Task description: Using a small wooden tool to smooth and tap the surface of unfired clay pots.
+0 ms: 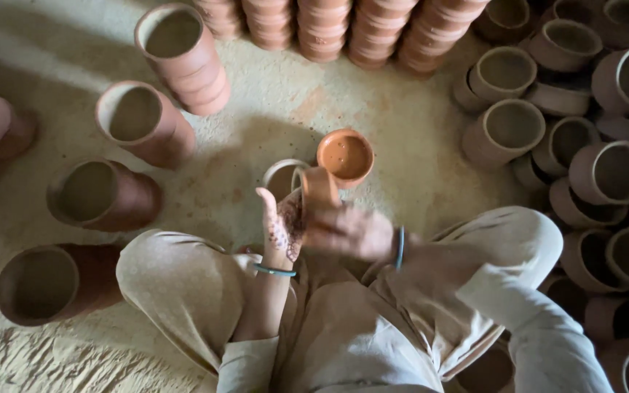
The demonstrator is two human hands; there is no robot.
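A small clay cup point(319, 191) is held btwn both hands just above the lap, mouth tilted away. Right hand point(351, 231) is wrapped round its lower part, fingers closed on it; left hand point(283, 222) is set against its left side, palm up, fingers loosely open. A 2nd orange cup point(346, 155) and a paler one point(280, 177) are seen on the sandy floor point(373, 124) just beyond. Stacks of cups point(343, 25) are ranged further back; loose cups point(584, 145) are heaped at right.

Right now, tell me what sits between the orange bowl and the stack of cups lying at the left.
In the head view, only bare sandy floor lies between the orange bowl and the toppled stack of cups.
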